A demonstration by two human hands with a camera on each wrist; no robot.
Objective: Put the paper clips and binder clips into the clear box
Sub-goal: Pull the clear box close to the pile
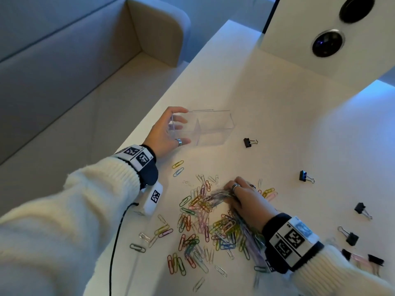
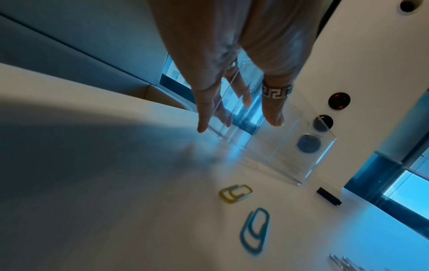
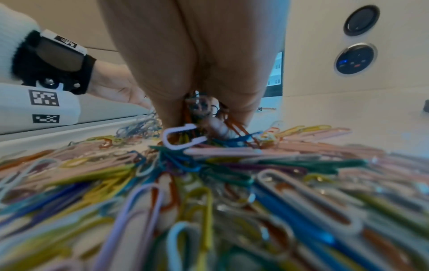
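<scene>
The clear box (image 1: 213, 127) (image 2: 290, 155) stands upright with a divider inside, near the table's left edge. My left hand (image 1: 181, 126) (image 2: 236, 110) holds its left end, thumb on the near side and index finger over the far side. A wide scatter of coloured paper clips (image 1: 205, 227) (image 3: 209, 183) lies in front of the box. My right hand (image 1: 235, 195) (image 3: 204, 113) sits on the pile with fingers curled round a bunch of clips. Several black binder clips lie to the right, such as one (image 1: 249, 142) by the box and another (image 1: 304, 176) farther right.
A yellow clip (image 2: 235, 193) and a blue clip (image 2: 255, 231) lie between the box and the pile. A white panel with round sockets (image 1: 329, 43) rises at the back right. A beige sofa (image 1: 64, 71) runs along the table's left edge. A black cable (image 1: 116, 238) hangs from my left wrist.
</scene>
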